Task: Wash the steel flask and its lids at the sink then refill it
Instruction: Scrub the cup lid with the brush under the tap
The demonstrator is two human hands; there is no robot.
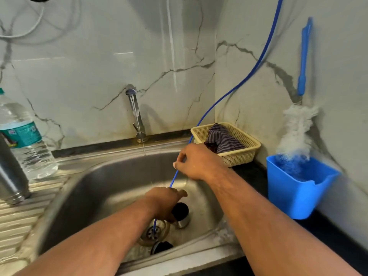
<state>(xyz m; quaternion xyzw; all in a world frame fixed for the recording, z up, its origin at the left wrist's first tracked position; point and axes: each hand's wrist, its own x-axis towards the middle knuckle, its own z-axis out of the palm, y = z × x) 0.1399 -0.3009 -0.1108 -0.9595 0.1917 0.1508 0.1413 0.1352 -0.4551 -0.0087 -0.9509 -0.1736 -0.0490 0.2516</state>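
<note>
Head view: nearest, a dark lid (161, 247) lies in the sink (103, 176), the left hand (163, 202) grips a steel lid (180, 215), the right hand (197, 162) pinches a blue hose (174, 177), and the steel flask (10, 172) stands apart on the drainboard (20, 218); washing seems midway, refilling not yet done.

The sink (111, 176) and the flask (10, 172) are shiny metal. The wall (79, 72) looks like smooth, glossy stone. The basket (247, 154) and the blue cup (292, 198) are plastic, and the rag (225, 140) is soft cloth.
</note>
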